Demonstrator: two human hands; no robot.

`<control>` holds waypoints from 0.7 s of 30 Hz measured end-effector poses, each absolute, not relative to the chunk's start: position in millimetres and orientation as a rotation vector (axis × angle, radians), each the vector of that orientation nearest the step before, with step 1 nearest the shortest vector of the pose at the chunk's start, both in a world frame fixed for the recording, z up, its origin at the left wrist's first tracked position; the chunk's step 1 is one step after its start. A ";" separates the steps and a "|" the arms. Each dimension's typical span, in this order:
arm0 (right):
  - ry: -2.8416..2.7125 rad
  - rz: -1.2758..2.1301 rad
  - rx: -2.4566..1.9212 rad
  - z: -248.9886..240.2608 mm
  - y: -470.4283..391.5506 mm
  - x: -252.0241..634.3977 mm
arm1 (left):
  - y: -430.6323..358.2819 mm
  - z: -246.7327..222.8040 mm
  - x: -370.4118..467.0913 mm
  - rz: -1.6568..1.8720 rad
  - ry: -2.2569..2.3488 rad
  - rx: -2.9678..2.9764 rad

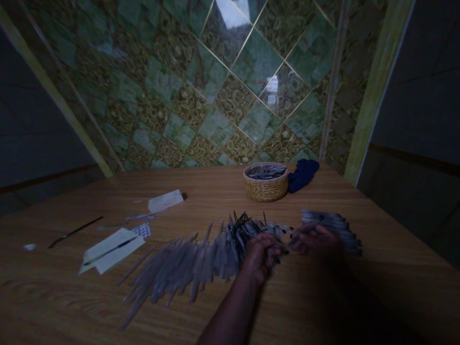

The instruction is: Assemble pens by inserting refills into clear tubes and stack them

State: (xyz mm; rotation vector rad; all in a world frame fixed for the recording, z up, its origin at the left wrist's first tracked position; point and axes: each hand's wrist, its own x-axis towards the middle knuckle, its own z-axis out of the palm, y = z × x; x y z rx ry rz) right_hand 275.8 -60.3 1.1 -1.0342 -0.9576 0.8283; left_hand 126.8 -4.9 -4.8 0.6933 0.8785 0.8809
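Observation:
My left hand [263,251] is closed, its fingers curled at the right end of a spread of translucent pen barrels [179,266]. What it grips is too dark and blurred to make out. Thin black refills [244,227] lie among the barrels just behind that hand. Close by on the right, my right hand [318,239] pinches a slim pen, its dark tip pointing toward my left fingers. Partly covered by this hand is a neat row of pens [334,227] with dark ends.
A woven basket [266,189] filled with pens stands at the back, beside a dark blue cloth [304,175]. To the left are a white box [166,201], papers [111,251] with a dark pen on top, and a thin black stick [75,232]. A tiled wall borders the wooden table.

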 end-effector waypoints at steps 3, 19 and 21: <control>-1.024 0.732 -1.116 7.1 -66.2 270.4 | -4.6 -3.3 127.4 0.885 0.833 0.611; -1.042 0.752 -1.215 7.8 -62.1 273.5 | -5.3 -7.9 119.1 0.761 0.648 0.800; -1.037 0.818 -1.201 9.3 -59.5 278.7 | -7.1 -8.0 118.3 0.709 0.663 0.949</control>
